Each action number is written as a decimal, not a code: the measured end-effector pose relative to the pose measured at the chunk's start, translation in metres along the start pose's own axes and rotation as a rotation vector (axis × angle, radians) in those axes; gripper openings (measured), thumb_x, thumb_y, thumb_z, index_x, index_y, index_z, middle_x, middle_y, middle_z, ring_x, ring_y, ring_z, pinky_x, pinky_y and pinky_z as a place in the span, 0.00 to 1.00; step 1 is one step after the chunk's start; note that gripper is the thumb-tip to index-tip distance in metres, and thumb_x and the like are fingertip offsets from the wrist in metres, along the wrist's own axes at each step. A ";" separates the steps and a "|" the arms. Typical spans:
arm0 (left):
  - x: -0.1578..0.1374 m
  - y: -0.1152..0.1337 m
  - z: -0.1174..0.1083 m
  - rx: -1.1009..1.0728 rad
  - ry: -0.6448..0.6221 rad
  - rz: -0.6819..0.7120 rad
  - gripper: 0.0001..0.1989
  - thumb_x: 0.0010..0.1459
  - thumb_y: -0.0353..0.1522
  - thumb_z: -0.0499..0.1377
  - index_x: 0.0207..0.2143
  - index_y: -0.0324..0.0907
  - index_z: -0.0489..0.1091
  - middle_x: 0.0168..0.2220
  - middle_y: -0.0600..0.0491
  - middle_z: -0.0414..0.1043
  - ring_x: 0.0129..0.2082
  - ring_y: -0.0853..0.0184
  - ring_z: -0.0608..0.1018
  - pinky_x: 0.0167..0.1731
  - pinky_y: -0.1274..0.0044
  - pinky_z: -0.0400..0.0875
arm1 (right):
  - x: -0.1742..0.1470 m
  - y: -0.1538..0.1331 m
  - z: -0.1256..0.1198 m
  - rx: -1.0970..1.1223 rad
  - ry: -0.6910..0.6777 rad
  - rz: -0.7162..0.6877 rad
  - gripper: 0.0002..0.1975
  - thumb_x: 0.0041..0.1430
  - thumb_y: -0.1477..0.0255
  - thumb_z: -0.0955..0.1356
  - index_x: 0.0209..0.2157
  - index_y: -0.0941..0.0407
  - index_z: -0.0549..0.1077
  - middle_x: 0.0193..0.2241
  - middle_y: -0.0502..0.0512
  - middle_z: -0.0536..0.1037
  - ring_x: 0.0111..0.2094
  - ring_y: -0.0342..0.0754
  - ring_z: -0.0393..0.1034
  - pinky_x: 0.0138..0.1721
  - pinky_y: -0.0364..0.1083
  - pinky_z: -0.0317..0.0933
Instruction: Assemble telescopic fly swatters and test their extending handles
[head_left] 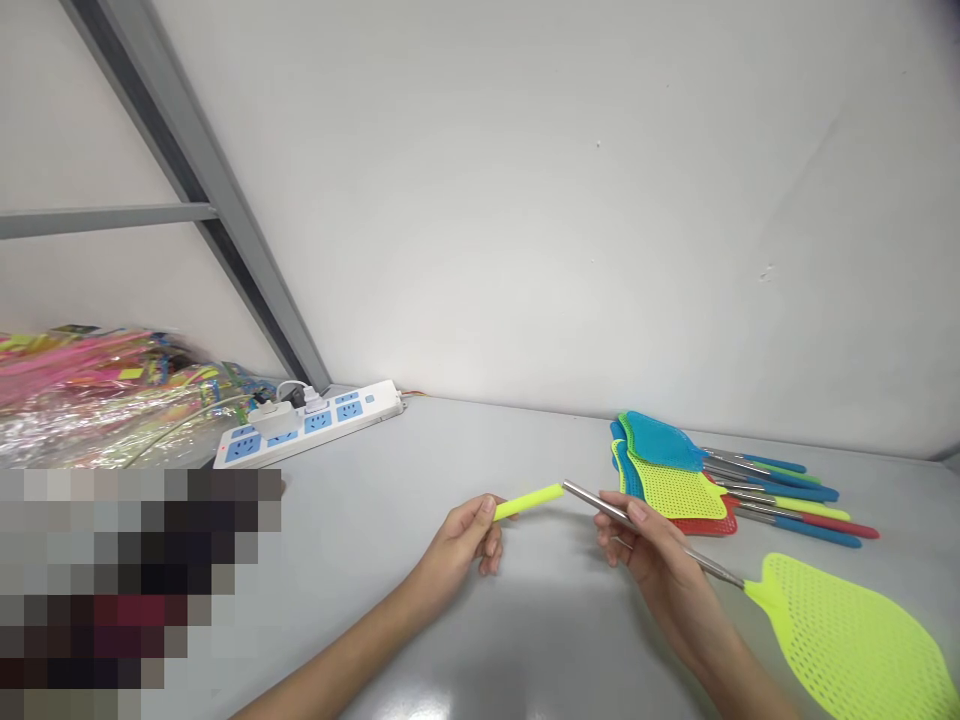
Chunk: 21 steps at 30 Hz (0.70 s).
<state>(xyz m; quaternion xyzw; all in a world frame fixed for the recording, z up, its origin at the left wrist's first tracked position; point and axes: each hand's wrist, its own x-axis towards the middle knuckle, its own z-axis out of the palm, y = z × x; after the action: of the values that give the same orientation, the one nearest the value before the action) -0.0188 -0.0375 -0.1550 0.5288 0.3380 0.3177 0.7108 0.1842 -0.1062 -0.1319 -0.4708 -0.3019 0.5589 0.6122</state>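
Note:
My left hand is closed round one end of a yellow-green handle grip, a short smooth tube. Its free end points right and meets, or nearly meets, the tip of a metal rod; I cannot tell whether they touch. My right hand pinches that rod, the steel shaft of a fly swatter. The swatter's perforated yellow-green head spreads out at the lower right. Beyond my right hand lies a pile of finished-looking fly swatters with blue, yellow, red and green heads and coloured grips.
A white power strip with plugs in it lies at the back left. Clear plastic bags of colourful items sit behind it on the left. A pixelated patch hides the lower left. A grey metal frame rises against the white wall.

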 end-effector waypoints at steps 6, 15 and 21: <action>0.001 0.001 -0.001 0.050 -0.009 -0.001 0.18 0.58 0.41 0.43 0.33 0.38 0.64 0.16 0.60 0.54 0.17 0.74 0.63 0.20 0.80 0.57 | 0.000 0.002 -0.005 -0.017 -0.015 -0.044 0.12 0.51 0.66 0.63 0.33 0.58 0.74 0.24 0.55 0.73 0.27 0.45 0.62 0.26 0.42 0.55; -0.015 0.003 0.014 0.185 -0.195 -0.082 0.17 0.55 0.43 0.48 0.25 0.38 0.63 0.13 0.61 0.57 0.14 0.77 0.58 0.17 0.82 0.52 | -0.002 -0.006 -0.008 0.094 0.079 -0.064 0.19 0.54 0.65 0.60 0.18 0.59 0.73 0.14 0.50 0.65 0.17 0.41 0.57 0.21 0.42 0.52; -0.021 0.006 0.019 0.249 -0.252 -0.158 0.19 0.56 0.45 0.44 0.26 0.39 0.61 0.13 0.62 0.56 0.13 0.78 0.57 0.16 0.83 0.52 | 0.001 -0.007 -0.012 0.044 0.108 -0.095 0.19 0.53 0.67 0.60 0.14 0.58 0.69 0.10 0.49 0.60 0.17 0.40 0.53 0.21 0.42 0.49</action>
<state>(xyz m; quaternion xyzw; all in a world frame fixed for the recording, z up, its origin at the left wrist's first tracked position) -0.0154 -0.0633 -0.1418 0.6201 0.3233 0.1480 0.6993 0.1982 -0.1074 -0.1308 -0.4718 -0.2779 0.5094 0.6639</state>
